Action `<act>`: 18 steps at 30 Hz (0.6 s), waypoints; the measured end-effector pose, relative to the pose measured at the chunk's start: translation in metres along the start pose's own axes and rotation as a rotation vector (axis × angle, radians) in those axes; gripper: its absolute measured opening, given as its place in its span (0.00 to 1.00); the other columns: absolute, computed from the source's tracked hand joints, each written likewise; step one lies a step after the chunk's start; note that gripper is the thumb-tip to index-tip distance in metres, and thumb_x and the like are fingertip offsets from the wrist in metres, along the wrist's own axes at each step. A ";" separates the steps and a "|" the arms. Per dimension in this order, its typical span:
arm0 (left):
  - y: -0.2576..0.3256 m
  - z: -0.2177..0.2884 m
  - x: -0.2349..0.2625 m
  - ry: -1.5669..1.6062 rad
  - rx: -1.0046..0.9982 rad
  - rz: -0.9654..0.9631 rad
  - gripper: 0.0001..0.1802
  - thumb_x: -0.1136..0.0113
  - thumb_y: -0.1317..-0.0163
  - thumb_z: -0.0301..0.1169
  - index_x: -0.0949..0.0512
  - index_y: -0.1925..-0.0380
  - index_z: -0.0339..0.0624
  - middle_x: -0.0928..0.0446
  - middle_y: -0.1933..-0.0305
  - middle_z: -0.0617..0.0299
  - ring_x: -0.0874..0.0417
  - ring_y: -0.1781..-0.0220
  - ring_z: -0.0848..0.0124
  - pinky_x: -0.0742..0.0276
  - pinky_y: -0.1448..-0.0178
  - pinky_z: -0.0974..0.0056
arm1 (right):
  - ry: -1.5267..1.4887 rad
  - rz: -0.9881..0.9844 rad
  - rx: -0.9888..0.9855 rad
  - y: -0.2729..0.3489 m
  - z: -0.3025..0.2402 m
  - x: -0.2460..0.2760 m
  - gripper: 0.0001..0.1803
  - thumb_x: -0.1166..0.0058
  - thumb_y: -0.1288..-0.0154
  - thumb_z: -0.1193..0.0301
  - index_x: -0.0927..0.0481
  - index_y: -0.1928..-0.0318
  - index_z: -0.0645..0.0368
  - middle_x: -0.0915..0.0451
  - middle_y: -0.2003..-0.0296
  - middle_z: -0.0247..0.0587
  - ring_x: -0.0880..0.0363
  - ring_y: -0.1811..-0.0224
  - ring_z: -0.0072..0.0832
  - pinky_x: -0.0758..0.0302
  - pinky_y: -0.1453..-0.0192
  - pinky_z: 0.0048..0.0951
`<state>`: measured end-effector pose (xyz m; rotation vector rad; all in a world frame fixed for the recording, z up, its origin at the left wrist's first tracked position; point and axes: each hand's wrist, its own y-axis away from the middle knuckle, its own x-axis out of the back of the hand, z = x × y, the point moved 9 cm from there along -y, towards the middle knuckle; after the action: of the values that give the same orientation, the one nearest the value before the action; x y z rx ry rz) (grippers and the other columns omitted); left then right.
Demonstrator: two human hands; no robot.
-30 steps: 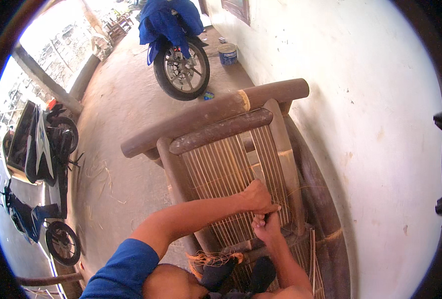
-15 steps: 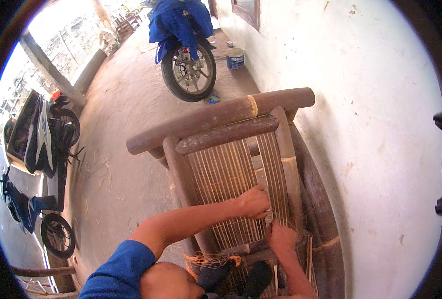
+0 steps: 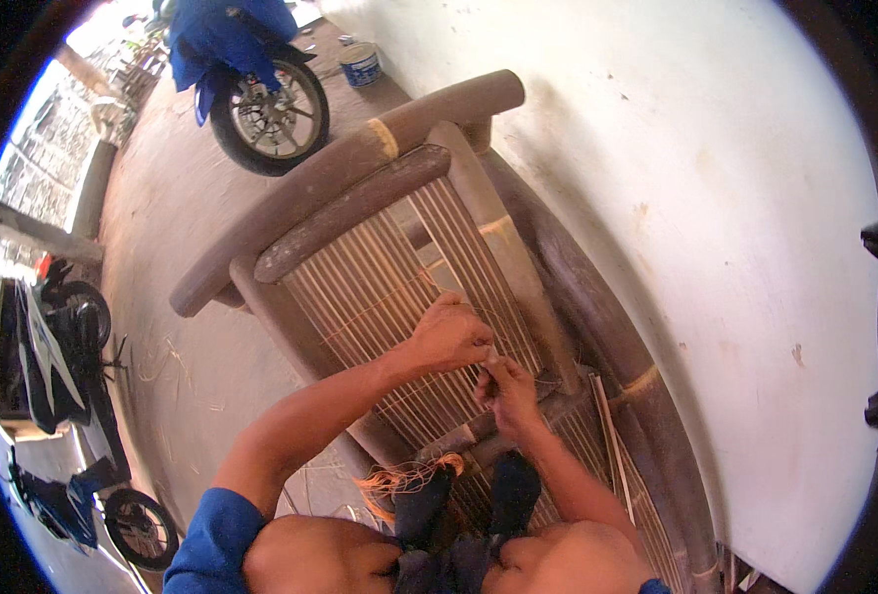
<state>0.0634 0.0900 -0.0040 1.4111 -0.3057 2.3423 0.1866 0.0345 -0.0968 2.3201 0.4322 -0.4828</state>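
head | left hand (image 3: 451, 334), right hand (image 3: 509, 390): fingers curled, contents unclear | one slatted frame (image 3: 358, 272) | one bucket (image 3: 361, 67)

Bright daylight, entering from the open side (image 3: 38, 163) far left of the bamboo chair (image 3: 355, 211), with glare bleaching the background there white. Pale wall (image 3: 716, 198) right of the chair, broadly lit, softly shadowed beside it. Fisheye bending, blue fringing and black periphery well outside the chair.
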 end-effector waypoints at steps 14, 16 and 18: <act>0.006 0.012 0.009 -0.002 -0.187 -0.069 0.14 0.34 0.44 0.40 0.07 0.60 0.55 0.14 0.68 0.64 0.17 0.60 0.66 0.35 0.42 0.55 | -0.063 -0.030 -0.037 0.009 0.014 -0.010 0.08 0.44 0.23 0.67 0.17 0.55 0.58 0.23 0.76 0.30 0.27 0.77 0.20 0.28 0.71 0.27; 0.008 0.010 0.007 0.013 -0.192 -0.095 0.15 0.35 0.45 0.40 0.09 0.58 0.55 0.14 0.65 0.64 0.17 0.57 0.64 0.34 0.42 0.53 | 0.044 -0.056 0.034 0.008 0.007 -0.012 0.09 0.45 0.22 0.67 0.17 0.53 0.58 0.23 0.76 0.30 0.27 0.77 0.20 0.28 0.71 0.27; 0.009 0.009 0.000 0.045 -0.178 -0.177 0.19 0.36 0.46 0.39 0.11 0.53 0.55 0.14 0.57 0.63 0.17 0.51 0.61 0.33 0.41 0.47 | 0.174 -0.039 0.098 0.007 -0.002 -0.008 0.11 0.46 0.22 0.66 0.17 0.53 0.60 0.22 0.76 0.31 0.26 0.76 0.20 0.27 0.70 0.27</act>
<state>0.0662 0.0785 0.0002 1.2461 -0.3526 2.1442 0.1827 0.0301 -0.0877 2.4631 0.5484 -0.3288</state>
